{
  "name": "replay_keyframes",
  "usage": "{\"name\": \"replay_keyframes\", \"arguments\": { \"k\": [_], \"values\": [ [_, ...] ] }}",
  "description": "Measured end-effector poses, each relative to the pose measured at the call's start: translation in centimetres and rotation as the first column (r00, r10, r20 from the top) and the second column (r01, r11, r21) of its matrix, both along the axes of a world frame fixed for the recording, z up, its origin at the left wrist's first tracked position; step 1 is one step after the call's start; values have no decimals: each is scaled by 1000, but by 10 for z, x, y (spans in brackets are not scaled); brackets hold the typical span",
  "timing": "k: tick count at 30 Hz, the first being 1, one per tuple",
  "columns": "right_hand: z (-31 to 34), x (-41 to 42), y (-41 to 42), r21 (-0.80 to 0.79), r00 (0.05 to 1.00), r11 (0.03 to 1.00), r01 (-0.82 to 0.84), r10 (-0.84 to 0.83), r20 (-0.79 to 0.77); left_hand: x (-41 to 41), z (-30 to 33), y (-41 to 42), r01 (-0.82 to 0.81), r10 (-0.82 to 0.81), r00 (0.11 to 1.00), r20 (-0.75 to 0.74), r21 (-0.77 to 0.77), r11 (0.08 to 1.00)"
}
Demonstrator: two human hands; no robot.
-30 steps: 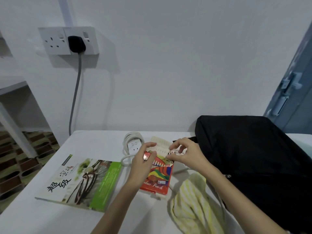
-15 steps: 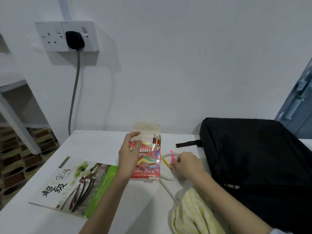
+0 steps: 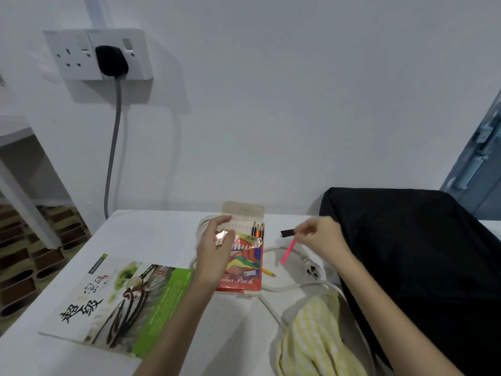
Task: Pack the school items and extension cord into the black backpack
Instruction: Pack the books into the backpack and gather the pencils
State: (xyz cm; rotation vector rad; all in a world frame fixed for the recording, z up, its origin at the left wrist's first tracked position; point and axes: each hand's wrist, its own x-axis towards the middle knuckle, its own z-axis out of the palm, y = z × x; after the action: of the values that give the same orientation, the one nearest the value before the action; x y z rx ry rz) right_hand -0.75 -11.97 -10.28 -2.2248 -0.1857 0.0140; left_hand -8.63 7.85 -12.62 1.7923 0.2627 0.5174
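Clutter covers the white counter (image 3: pixel 151 234): a book (image 3: pixel 116 305) with a green band and dark brush lettering lies flat at the near left; a yellow striped cloth (image 3: pixel 317 340) is bunched at the near edge, just beside the backpack (image 3: pixel 423 267); on the wall behind, a black plug (image 3: pixel 111 61) sits in a white socket (image 3: pixel 95 54), its grey cable (image 3: pixel 112 147) dropping behind the counter; a blue-grey door (image 3: pixel 479 156) shows at the far right. The cord (image 3: pixel 273 289), white, loops across the counter between the pencil box (image 3: pixel 244 259) and the backpack, passing under the box's lower corner and running on toward the cloth; its plug end (image 3: pixel 311 270) lies just left of the backpack. The backpack is black, slumped on the right of the counter, with a short strap (image 3: pixel 287 233) sticking out to the left. The left hand (image 3: pixel 214 248) grips the pencil box by its left side, fingers curled over the top; the box is red with swirls of colour, its flap open and a few pencil tips showing at the upper right. A yellow pencil (image 3: pixel 268 272) lies on the counter touching the box's right edge. The right hand (image 3: pixel 320 237) pinches a pink pencil (image 3: pixel 287 251) by its top end, so that it hangs tilted above the cord, near the strap.
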Motion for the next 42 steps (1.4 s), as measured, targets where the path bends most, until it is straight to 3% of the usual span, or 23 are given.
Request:
{"name": "replay_keyframes", "arguments": {
  "k": [4,7,14,19,25,30,35,40,42],
  "values": [
    [35,-7,-2,448,990,890,-82,20,143,-2,4,-9,23,-23,1000,2,1,1000],
    [46,-12,13,571,989,809,-140,85,121,-3,7,-15,65,-65,998,20,-23,998],
    [36,-9,38,392,972,907,-155,70,224,-7,7,-15,160,-159,987,13,-43,986],
    [29,-3,42,396,971,895,-202,132,198,-9,10,-14,179,-181,983,-17,-68,981],
    [23,0,44,452,973,874,-178,89,212,-10,10,-13,193,-196,980,-32,-75,978],
    [15,-1,45,391,973,893,-221,174,151,-8,13,-13,128,-128,992,3,-77,989],
    [2,-7,45,211,939,940,-269,208,274,-9,15,-11,102,-102,995,12,-73,992],
    [-2,-11,40,268,936,931,-248,159,315,-10,9,-1,73,-73,997,-9,-55,996],
    [-13,-8,36,242,962,953,-181,121,244,-12,6,5,37,-37,999,9,-45,998]
  ]
}}
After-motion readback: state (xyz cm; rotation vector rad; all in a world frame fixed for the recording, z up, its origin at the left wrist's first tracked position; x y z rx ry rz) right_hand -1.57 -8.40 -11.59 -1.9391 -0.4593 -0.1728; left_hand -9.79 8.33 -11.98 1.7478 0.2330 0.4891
